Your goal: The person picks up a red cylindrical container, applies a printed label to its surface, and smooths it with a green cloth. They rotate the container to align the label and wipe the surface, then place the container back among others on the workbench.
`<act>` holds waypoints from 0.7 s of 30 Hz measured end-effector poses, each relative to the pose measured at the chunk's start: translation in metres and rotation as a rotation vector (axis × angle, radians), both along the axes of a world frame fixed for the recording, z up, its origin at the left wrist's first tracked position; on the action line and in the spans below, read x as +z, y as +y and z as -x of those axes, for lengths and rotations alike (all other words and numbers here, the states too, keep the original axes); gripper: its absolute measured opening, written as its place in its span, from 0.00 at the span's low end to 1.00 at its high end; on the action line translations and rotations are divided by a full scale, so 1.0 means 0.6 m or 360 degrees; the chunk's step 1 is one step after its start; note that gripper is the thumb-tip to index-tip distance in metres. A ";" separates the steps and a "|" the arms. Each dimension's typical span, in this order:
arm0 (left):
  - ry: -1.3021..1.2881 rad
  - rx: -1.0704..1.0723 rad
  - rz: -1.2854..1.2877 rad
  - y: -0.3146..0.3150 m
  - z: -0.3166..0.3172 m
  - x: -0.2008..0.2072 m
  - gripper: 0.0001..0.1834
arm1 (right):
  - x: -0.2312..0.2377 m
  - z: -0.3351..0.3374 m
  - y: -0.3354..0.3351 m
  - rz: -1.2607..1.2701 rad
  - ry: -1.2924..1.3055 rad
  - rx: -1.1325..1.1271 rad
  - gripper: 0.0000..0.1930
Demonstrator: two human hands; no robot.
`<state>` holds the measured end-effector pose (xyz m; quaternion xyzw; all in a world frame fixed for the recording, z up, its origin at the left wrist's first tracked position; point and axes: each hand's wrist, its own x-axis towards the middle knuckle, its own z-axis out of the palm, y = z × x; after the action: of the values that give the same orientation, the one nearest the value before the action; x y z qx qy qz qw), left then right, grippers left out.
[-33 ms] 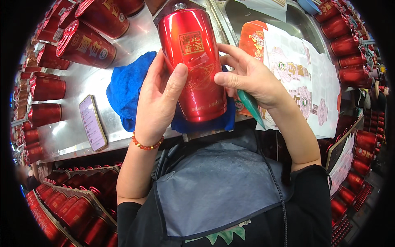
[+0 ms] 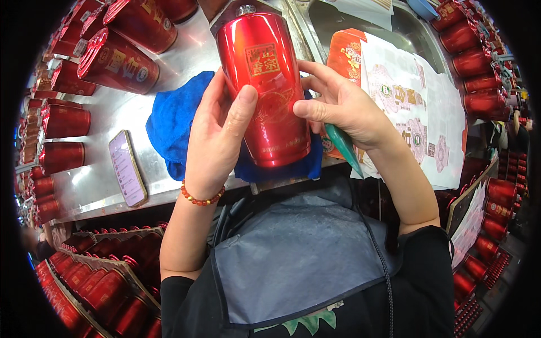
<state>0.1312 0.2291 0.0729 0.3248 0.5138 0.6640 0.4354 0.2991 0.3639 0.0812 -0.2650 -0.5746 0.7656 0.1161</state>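
Observation:
A glossy red bottle (image 2: 269, 84) with gold print and a bare metallic neck leans away from me, its base nearest. My left hand (image 2: 217, 127) wraps round its left side, thumb lying on the front. My right hand (image 2: 346, 107) grips the opposite side, thumb tip against the edge. A green pointed tool (image 2: 345, 147), perhaps a scraper, is also tucked in the right hand; its tip points toward me. Beneath the bottle a blue cloth (image 2: 172, 124) lies bunched on the metal table (image 2: 96, 188). Most fingers of both hands go behind the bottle and are partly hidden.
Printed decal sheets (image 2: 403, 107) lie to the right, over a red and gold sheet (image 2: 345, 50). A phone (image 2: 127, 169) rests at the left. Several red bottles (image 2: 118, 61) stand at the far left; more fill racks (image 2: 107, 287) low on both sides. Behind the sheets is a metal sink (image 2: 360, 22).

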 end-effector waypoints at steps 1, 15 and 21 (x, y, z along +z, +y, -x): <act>-0.0018 0.0014 0.0006 0.005 0.001 0.004 0.30 | 0.002 0.000 -0.001 -0.0025 0.0007 -0.0005 0.46; 0.0022 0.0179 0.0109 0.050 0.002 0.020 0.24 | 0.008 0.002 0.004 0.0086 -0.0043 0.0047 0.45; 0.0015 0.0165 0.0085 0.047 0.002 0.022 0.24 | 0.006 0.001 0.002 0.0119 -0.0012 0.0042 0.45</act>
<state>0.1301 0.2570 0.0859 0.2894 0.5494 0.6702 0.4065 0.2986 0.3651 0.0846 -0.2644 -0.5493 0.7871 0.0939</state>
